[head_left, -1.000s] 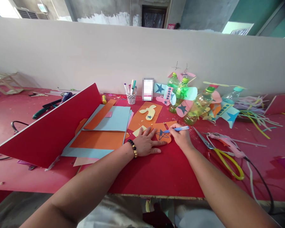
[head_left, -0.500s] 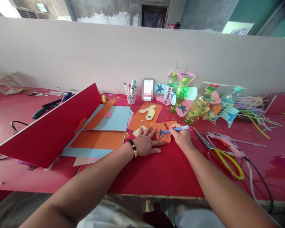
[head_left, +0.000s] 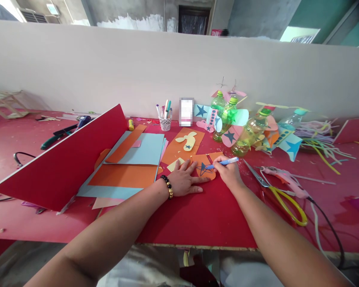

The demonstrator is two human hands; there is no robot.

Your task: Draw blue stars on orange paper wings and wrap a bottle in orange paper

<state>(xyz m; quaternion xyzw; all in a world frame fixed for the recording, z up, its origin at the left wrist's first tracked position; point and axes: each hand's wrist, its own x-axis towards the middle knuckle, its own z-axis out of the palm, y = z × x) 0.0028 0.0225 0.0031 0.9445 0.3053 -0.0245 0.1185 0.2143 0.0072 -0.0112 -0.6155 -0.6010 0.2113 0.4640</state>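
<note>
My right hand pinches a blue marker pen, its tip on a star drawn on an orange paper cutout. Part of the star is filled in dark; the rest is outline. Spread flat, my left hand presses on the left side of that cutout, fingers apart. A small pale yellow paper piece lies by its fingertips. Behind the hands, a cream paper cutout with a dark star rests on an orange sheet.
Left stand stacked coloured papers and an upright red board. A cup of markers and a phone are at the back. Decorated bottles, scissors and a pink glue gun lie to the right.
The pen tip has shifted very slightly on the star, and the pen tilts a little more. My left hand stays in place.
</note>
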